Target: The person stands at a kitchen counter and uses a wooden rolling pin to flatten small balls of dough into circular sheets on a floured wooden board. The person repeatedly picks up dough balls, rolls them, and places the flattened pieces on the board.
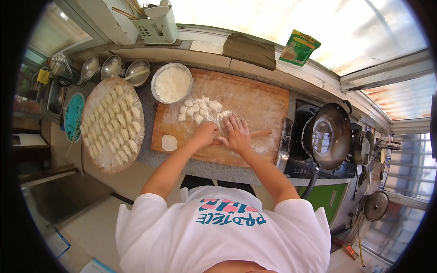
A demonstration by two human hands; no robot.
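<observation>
On a floured wooden board [255, 95], my right hand [237, 133] lies with its fingers stretched out over a thin wooden rolling pin [261, 133]. Close beside it, my left hand [205, 133] is closed, its fingers curled down near the pin's other end; what they hold, if anything, is hidden. Several small dough pieces [190, 110] lie in loose flour just beyond my hands. One flat round dough wrapper [169, 142] rests at the board's near left. A metal bowl of flour [173, 84] stands at the board's far left corner.
A round tray [109, 164] with rows of dumplings sits left of the board. Behind it are several metal bowls [137, 72]; a teal basin [74, 116] is farther left. At right, a dark wok [328, 136] stands by the stove, beside a cleaver-like blade [283, 148].
</observation>
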